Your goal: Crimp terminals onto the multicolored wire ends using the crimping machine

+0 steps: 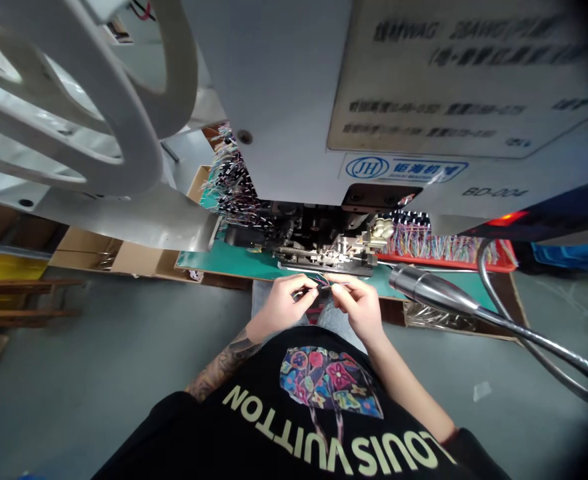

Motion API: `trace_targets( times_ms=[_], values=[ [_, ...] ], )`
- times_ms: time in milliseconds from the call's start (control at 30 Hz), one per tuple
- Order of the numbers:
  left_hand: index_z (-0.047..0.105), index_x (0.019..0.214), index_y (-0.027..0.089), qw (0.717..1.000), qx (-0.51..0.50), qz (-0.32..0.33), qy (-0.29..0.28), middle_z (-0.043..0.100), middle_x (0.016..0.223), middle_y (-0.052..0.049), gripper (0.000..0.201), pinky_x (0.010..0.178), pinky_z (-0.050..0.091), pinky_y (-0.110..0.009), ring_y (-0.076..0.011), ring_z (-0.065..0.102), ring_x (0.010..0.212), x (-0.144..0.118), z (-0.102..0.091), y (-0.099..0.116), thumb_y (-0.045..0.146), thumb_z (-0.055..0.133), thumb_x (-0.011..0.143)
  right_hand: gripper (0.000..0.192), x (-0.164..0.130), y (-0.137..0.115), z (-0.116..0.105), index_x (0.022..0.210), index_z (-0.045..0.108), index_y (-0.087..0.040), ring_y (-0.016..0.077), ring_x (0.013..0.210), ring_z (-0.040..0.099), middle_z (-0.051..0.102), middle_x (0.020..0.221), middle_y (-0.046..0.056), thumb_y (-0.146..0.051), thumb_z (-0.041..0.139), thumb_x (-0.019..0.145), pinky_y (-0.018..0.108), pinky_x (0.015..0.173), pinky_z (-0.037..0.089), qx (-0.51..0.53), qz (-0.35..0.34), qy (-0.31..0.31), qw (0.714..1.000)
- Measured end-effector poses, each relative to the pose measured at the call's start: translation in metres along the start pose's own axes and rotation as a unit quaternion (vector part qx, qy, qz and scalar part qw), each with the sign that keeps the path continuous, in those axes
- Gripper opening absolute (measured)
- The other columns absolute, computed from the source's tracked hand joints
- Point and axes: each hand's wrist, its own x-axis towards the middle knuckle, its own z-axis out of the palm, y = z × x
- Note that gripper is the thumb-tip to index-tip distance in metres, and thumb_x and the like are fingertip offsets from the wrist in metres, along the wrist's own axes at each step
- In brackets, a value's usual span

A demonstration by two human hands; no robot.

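Observation:
My left hand point(287, 300) and my right hand point(357, 303) meet at the front edge of a green work surface point(234, 261). Together they pinch a small bundle of thin coloured wires point(325, 282) between the fingertips. The wires sit right below the metal crimping mechanism point(324, 250) of a grey machine point(294, 100). How the wire ends lie is too small to tell.
A pile of wired connectors point(231, 183) hangs at the machine's left. A red tray point(444, 257) with several coloured wires sits to the right. A flexible metal lamp arm point(474, 307) reaches in from the right. Cardboard boxes point(124, 253) and a large white reel point(74, 100) are on the left.

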Motion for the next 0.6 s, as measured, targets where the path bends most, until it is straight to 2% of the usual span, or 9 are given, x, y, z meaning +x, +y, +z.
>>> trace_targets(
  times_ms=[133,300,433,600],
  values=[
    [0.076,0.097,0.018,0.999,0.043,0.016,0.003,0.079,0.091,-0.003,0.016,0.077,0.055,-0.029,-0.0162,0.072,0.079,0.002,0.0,0.009,0.021,0.069,0.111,0.046,0.009,-0.011,0.013,0.093,0.088,-0.014,0.0114,0.051,0.044,0.058,0.057,-0.001,-0.058,0.078,0.101,0.025,0.051,0.039,-0.001,0.001,-0.007,1.0],
    [0.077,0.106,0.021,0.997,0.067,0.038,0.024,0.081,0.101,-0.006,0.017,0.085,0.059,-0.033,-0.02,0.077,0.093,0.006,0.005,0.015,0.026,0.064,0.116,0.064,0.015,-0.023,0.021,0.057,0.065,-0.019,0.0118,0.053,0.047,0.061,0.059,0.003,-0.06,0.074,0.105,0.027,0.055,0.042,-0.001,-0.03,0.036,0.999],
    [0.076,0.111,0.021,0.992,0.094,0.067,0.055,0.082,0.101,-0.006,0.014,0.085,0.061,-0.033,-0.0208,0.079,0.093,0.01,0.009,0.017,0.024,0.064,0.116,0.07,0.02,-0.023,0.027,0.052,0.055,-0.02,0.0108,0.049,0.043,0.055,0.053,0.0,-0.063,0.076,0.104,0.027,0.053,0.041,0.028,-0.019,0.08,0.996],
    [0.077,0.11,0.021,0.99,0.115,0.06,0.055,0.084,0.1,-0.006,0.015,0.086,0.064,-0.033,-0.0207,0.081,0.092,0.013,0.009,0.015,0.023,0.063,0.116,0.071,0.027,-0.021,0.03,0.053,0.056,-0.02,0.0096,0.045,0.039,0.056,0.052,0.001,-0.066,0.079,0.102,0.027,0.047,0.033,0.048,0.011,0.07,0.996]
  ],
)
